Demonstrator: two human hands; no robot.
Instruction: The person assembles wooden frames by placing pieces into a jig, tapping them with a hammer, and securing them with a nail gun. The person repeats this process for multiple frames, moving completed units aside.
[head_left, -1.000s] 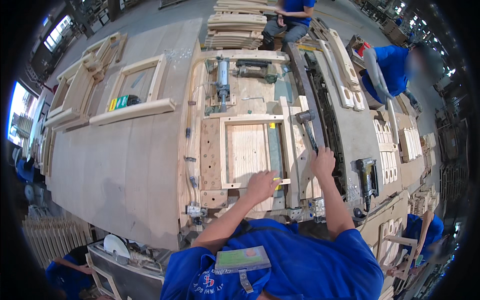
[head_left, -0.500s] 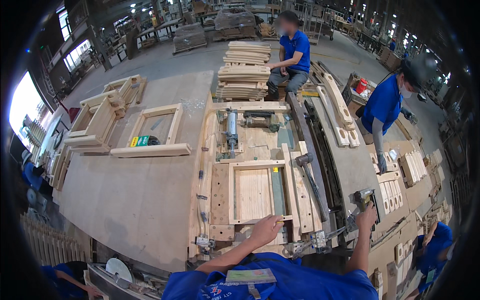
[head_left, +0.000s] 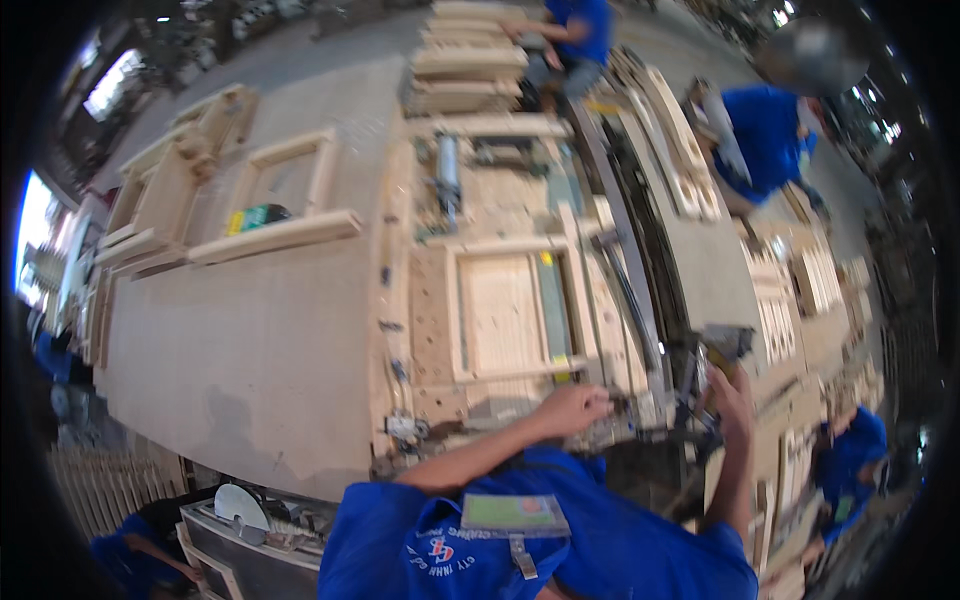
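Note:
A rectangular light-wood frame [head_left: 452,315] lies in the wooden jig [head_left: 430,375] on the bench in front of me. My left hand [head_left: 572,410] is off the frame's near right corner, close to the metal valve fitting [head_left: 645,408]. Its fingers are curled together; what they hold, if anything, is blurred. In my right hand [head_left: 732,398], a nail gun [head_left: 728,343] is gripped by its handle, to the right of the jig. A hammer [head_left: 626,285] rests on the strips along the jig's right side. Beyond the frame lies a pneumatic cylinder [head_left: 448,178].
On the left board stand an assembled wooden frame [head_left: 275,245], a green-yellow box [head_left: 258,218] and box-like wooden pieces [head_left: 165,200]. Slats are stacked [head_left: 465,70] at the far end. Co-workers in blue sit or stand ahead [head_left: 580,35] and at right [head_left: 760,145]. A disc saw [head_left: 240,512] is lower left.
My left hand has left the frame's near rail and moved right, toward the valve fitting. My right hand still holds the nail gun, now tilted differently. The view has tipped downward.

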